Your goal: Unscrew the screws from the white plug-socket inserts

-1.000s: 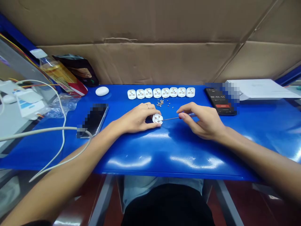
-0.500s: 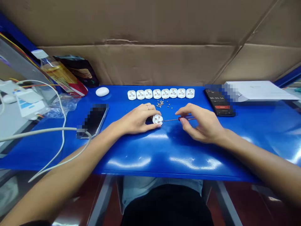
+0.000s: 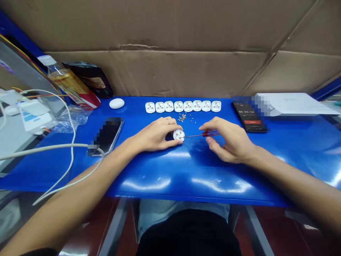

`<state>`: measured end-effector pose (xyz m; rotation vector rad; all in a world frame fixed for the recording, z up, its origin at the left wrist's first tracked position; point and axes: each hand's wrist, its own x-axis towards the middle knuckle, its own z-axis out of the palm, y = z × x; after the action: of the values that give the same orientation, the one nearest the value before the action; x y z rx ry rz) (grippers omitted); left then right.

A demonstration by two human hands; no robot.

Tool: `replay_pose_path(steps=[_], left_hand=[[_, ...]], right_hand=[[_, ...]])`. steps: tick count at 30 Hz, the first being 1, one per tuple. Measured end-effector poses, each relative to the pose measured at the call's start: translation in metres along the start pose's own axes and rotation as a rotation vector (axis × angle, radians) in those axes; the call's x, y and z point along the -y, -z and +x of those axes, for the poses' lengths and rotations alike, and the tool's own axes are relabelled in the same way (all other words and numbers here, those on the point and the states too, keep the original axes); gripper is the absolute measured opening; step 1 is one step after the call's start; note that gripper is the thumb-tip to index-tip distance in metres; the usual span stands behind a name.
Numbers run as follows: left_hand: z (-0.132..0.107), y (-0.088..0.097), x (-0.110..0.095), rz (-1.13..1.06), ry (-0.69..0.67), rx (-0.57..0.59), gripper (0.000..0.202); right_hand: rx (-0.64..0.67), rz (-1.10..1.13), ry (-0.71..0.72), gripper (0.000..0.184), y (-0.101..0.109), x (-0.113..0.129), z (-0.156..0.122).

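Note:
My left hand [image 3: 156,134] rests on the blue table [image 3: 186,170] with its fingers wrapped round a small white socket part [image 3: 178,134]. My right hand [image 3: 229,142] pinches the red handle of a thin screwdriver [image 3: 198,134], whose tip touches the top of that part. Just behind the hands lies a little heap of small screws [image 3: 183,116]. Further back, a row of several more white socket parts [image 3: 183,106] lines the table.
A phone [image 3: 106,136] with a white cable [image 3: 61,149] lies at the left, and a white oval case [image 3: 116,103] behind it. A phone showing a timer [image 3: 249,115] and a white box [image 3: 290,103] sit at the right. Snack bags [image 3: 77,85] lean against the cardboard wall [image 3: 186,64].
My right fingers have shifted slightly along the screwdriver handle, showing more of its red grip. My left hand and the part stay put. The timer has advanced.

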<state>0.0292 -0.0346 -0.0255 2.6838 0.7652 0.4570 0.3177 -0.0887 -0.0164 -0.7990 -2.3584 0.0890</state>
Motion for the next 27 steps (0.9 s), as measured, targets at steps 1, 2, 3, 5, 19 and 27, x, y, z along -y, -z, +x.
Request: replay_pose_path(steps=[1, 2, 3, 5, 19, 27], left_hand=[[-0.0001, 0.0001, -0.0001, -0.001, 0.0, 0.0, 0.038], [-0.0001, 0.0001, -0.0001, -0.001, -0.001, 0.0, 0.038], [-0.0002, 0.0, 0.0, -0.002, -0.004, -0.003, 0.038], [-0.0002, -0.0003, 0.0004, -0.006, -0.014, -0.009, 0.039], [-0.0007, 0.0005, -0.0005, -0.009, -0.01, -0.008, 0.037], [-0.0011, 0.0012, -0.0004, -0.01, -0.005, -0.001, 0.038]], right_hand=[[-0.003, -0.018, -0.006, 0.021, -0.0001, -0.0001, 0.0], [-0.006, -0.04, -0.016, 0.016, -0.0005, -0.0003, 0.0], [-0.013, -0.059, -0.018, 0.012, -0.001, -0.0007, -0.0001], [-0.023, -0.064, -0.015, 0.013, -0.002, -0.0013, -0.0002], [-0.033, 0.014, -0.016, 0.023, -0.0042, -0.0033, -0.0006], [-0.041, -0.046, -0.064, 0.024, -0.0033, -0.0034, -0.0017]])
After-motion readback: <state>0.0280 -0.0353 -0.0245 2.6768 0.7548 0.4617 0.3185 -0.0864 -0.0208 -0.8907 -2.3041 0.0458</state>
